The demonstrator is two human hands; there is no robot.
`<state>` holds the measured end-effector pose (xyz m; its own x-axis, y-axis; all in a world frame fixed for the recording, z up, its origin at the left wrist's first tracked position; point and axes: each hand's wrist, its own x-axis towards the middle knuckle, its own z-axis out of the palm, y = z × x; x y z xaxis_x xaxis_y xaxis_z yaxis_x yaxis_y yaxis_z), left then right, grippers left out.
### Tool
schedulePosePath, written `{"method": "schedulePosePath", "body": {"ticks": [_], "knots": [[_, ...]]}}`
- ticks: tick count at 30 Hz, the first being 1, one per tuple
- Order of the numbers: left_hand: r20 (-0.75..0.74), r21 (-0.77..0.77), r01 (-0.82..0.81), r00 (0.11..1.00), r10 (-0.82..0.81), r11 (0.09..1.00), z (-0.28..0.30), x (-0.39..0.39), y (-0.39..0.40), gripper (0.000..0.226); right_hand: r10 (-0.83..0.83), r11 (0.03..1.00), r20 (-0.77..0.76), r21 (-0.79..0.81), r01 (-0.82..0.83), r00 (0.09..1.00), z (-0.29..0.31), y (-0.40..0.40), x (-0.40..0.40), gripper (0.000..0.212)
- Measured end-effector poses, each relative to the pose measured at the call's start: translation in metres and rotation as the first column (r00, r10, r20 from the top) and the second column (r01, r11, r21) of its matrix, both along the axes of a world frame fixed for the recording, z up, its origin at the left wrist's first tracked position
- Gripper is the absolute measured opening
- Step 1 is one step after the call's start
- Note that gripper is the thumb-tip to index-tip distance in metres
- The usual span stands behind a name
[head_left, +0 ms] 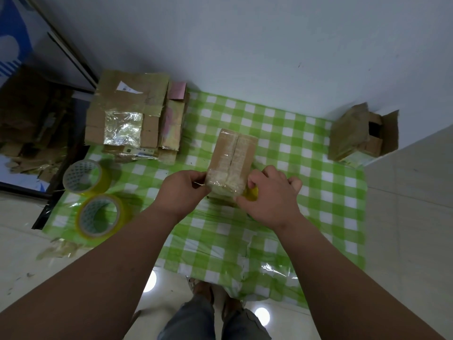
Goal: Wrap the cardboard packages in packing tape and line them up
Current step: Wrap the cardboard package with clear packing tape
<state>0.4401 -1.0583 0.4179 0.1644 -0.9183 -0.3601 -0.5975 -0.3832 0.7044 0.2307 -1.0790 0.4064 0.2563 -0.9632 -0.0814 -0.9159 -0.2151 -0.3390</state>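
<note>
Both hands meet at the near end of one box [231, 160] standing on the checked cloth [306, 187]. The left hand [182, 192] pinches the box's taped near-left corner; the right hand [269, 195] curls round a yellow tape roll [251, 194] at its near-right corner. Left of the box lie two more rolls [85, 176] [101, 215]. Beyond-left sits a stack of taped boxes [133, 116]; far right, one open carton [362, 136].

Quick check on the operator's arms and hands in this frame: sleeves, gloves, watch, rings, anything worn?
Both forearms are bare as far as the frame shows, no sleeves in view. The left hand and right hand are ungloved. No watch, wristband or ring shows on the visible sides. No markings or cables.
</note>
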Motion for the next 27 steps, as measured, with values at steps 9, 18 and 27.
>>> {"method": "schedulePosePath", "body": {"ticks": [9,18,27], "knots": [[0.106,-0.083,0.021,0.994,-0.012,0.996,-0.007,0.0,0.004,0.036,0.026,0.993,0.061,0.113,-0.033,0.998,0.001,0.0,0.0,0.04],[-0.004,-0.085,-0.011,1.0,0.01,0.996,-0.004,0.001,0.006,0.052,-0.072,0.995,0.036,0.07,0.069,0.997,0.003,0.003,0.01,0.058],[0.25,-0.118,0.212,0.952,-0.178,0.97,-0.002,-0.001,0.001,0.04,-0.112,0.989,-0.022,-0.101,0.109,0.993,-0.003,0.008,0.021,0.049]]}}
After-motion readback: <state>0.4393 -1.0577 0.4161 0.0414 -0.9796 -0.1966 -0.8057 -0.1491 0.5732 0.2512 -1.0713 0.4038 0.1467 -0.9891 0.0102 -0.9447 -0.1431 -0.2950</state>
